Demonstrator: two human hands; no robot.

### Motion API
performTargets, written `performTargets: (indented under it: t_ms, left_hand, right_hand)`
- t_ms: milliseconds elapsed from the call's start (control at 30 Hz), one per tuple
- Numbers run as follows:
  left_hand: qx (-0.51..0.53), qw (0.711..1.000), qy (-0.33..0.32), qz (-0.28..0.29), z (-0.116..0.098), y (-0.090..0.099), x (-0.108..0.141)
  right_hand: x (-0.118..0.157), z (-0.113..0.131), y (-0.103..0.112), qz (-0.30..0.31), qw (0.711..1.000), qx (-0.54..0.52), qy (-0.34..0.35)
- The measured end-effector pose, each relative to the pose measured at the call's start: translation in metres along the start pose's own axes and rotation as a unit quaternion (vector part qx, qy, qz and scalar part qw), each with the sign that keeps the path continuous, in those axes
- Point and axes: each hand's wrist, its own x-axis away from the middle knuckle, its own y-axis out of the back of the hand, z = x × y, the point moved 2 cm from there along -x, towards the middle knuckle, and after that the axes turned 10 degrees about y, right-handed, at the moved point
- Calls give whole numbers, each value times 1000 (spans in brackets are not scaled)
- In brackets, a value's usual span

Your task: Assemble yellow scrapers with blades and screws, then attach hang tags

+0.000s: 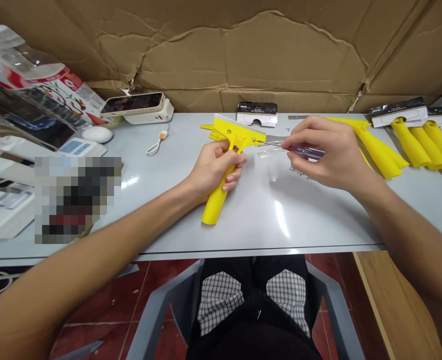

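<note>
My left hand is wrapped round the handle of a yellow scraper, whose wide head points up and away from me. A clear strip runs along the head's far edge. Between the fingertips of my right hand is a screwdriver with a see-through purplish handle. Its thin shaft reaches left to the head's right end, near a small screw. Flat blades or strips lie just behind and below the shaft. Several small screws rest on the table under my right hand, partly hidden by it.
More yellow scrapers lie at the right, near black-and-white boxes. Another small box stands at the back. On the left are a phone on a white stand, a short cable, a mouse and bottles. Cardboard lines the back.
</note>
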Motion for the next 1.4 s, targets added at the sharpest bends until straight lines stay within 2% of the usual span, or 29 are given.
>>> performTargets:
  t_ms: [267,600,800,1000,1067,1233,1333,1400]
  left_hand:
    - [-9,1000,4,4,0,-1,2]
    - [-27,1000,12,0,1,-4,4]
    - [-41,999,17,1,2,-8,8]
    - [-82,997,1,-9,4,-11,12]
    - [-88,996,2,-8,5,-10,12]
    - [-76,997,8,-6,7,-10,11]
    - [-58,998,12,-6,8,-9,10]
    - [-45,999,15,-3,9,-9,9]
  right_hand:
    - [0,-2,-3,-5,999,-37,-7]
    - [1,-4,-2,14,999,-32,4]
    - [5,2,4,60,995,35,74]
    - [6,14,10,100,974,137,149]
    - [6,14,11,89,982,108,130]
    - [4,13,10,50,998,-4,29]
    - [3,17,11,33,999,15,11]
    - [2,20,13,18,999,42,28]
